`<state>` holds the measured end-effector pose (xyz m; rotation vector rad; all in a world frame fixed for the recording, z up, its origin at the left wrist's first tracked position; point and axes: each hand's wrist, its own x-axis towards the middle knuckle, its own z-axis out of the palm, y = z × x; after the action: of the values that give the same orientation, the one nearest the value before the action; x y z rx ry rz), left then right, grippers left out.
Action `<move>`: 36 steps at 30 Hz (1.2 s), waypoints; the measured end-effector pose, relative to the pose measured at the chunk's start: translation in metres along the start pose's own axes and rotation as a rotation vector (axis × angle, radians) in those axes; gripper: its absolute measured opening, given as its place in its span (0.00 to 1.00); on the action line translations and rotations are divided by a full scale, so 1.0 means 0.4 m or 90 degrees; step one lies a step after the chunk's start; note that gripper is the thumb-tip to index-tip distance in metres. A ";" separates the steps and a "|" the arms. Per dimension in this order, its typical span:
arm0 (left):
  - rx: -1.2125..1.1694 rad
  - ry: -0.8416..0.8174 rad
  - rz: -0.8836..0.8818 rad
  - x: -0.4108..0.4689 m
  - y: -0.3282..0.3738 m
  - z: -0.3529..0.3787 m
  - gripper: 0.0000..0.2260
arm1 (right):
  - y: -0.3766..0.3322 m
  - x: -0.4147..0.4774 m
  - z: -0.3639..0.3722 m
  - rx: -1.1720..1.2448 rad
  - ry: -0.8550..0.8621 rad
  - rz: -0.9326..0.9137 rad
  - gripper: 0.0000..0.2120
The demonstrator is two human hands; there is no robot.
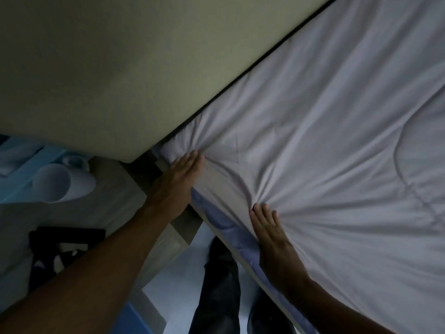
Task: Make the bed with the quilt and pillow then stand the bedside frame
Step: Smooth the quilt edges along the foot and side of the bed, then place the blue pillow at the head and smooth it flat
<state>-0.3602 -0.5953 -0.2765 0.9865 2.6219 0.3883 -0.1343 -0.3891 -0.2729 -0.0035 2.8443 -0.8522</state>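
Observation:
A pale grey-white quilt covers the bed and fills the right half of the view, with creases fanning out from both hands. My left hand lies flat on the quilt's corner by the headboard, fingers together. My right hand presses flat on the quilt's near edge, fingers slightly apart. Under that edge a blue sheet shows along the mattress side. A dark flat object, possibly the frame, lies on the bedside table. No pillow is in view.
A beige padded headboard spans the upper left. A white lampshade lies tipped on the bedside table beside blue items. My legs in dark trousers stand on the white floor between table and bed.

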 end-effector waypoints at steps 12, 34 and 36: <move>0.015 0.065 0.070 0.175 0.145 -0.007 0.25 | 0.060 0.200 -0.124 -0.113 0.129 0.178 0.30; 0.132 -0.001 0.003 0.087 0.177 0.094 0.29 | 0.085 0.084 -0.093 -0.173 0.045 0.336 0.34; 0.150 -0.033 0.002 0.075 0.157 0.084 0.30 | 0.108 0.037 -0.080 -0.219 0.005 0.362 0.35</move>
<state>-0.3318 -0.5248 -0.2906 1.0573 2.6624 0.0542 -0.1519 -0.3361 -0.2728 0.7213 2.7212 -0.2436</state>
